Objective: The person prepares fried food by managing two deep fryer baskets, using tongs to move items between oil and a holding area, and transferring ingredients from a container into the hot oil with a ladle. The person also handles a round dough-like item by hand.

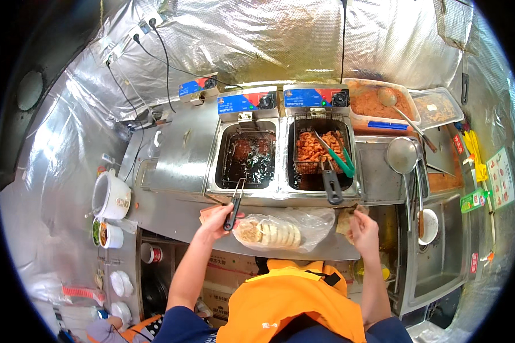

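Note:
My left hand (214, 222) is closed around the black handle (232, 214) of the fry basket in the left fryer well (249, 151), where dark oil bubbles. My right hand (363, 230) pinches a brownish, crumpled, cloth-like piece (345, 219) at the counter's front edge. Between my hands lies a clear plastic bag (312, 226) with a row of pale round slices, perhaps buns or patties (272, 234). In the right well a wire basket (308, 167) holds reddish-brown fried pieces (315, 150). Green-handled tongs (340, 160) rest across it, and its black handle (332, 186) points toward me.
Behind on the right stand a tub of orange-red food (372, 103) with a ladle and a clear lidded tray (438, 108). Skimmers (402, 155) and a white bowl (429, 227) sit by the sink (440, 268). A white pot (110, 195) stands left. Another person (111, 331) shows lower left.

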The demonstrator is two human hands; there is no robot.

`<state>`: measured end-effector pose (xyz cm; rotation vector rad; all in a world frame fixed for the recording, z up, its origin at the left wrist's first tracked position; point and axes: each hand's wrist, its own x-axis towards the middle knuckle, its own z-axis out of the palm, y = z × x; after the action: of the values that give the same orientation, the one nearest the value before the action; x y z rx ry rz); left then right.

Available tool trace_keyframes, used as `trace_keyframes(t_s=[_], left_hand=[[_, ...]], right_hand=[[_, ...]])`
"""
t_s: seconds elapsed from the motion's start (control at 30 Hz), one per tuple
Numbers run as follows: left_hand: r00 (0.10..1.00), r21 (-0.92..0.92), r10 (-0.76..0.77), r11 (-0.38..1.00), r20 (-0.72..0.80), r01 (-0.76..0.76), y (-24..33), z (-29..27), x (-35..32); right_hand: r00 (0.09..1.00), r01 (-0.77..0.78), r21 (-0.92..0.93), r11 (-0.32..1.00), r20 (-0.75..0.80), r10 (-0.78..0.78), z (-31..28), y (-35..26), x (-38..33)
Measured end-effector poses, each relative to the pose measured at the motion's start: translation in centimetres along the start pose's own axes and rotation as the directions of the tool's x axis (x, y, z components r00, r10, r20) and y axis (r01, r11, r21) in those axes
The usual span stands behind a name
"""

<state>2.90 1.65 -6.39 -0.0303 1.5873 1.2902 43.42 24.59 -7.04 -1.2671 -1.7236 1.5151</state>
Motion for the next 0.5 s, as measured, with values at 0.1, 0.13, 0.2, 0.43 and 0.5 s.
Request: trace_keyframes(t_s=[0.1, 0.13, 0.2, 0.43, 0.5], left_hand=[[0.965, -0.202, 0.196, 0.966, 0.177, -0.159, 0.5, -0.4, 0.1], [0.962, -0.243, 0.195, 0.959, 0.192, -0.146, 1.4, -0.2, -0.7], [0.955, -0.272, 0.209, 0.951, 0.21, -0.148, 3.5, -0.2, -2.6], [0.852, -0.357, 0.223, 0.933, 0.473, -0.046, 18.2, 0.7, -4.1], [0.772, -0.4, 0.158, 0.907, 0.615, 0.133, 21.4, 1.1, -3.2]], right_hand=[[0.991, -0.124, 0.125, 0.984, -0.025, 0.128, 4.4, -0.7, -3.2], [0.99, -0.13, 0.131, 0.983, -0.037, 0.136, 5.8, -0.9, -3.9], [0.987, -0.144, 0.123, 0.982, -0.055, 0.152, 8.1, -1.5, -5.1], [0.99, -0.117, -0.036, 0.992, -0.078, 0.114, 15.6, -3.8, -9.7], [0.993, -0.109, -0.024, 0.994, -0.035, 0.109, 17.4, -4.6, -10.3]])
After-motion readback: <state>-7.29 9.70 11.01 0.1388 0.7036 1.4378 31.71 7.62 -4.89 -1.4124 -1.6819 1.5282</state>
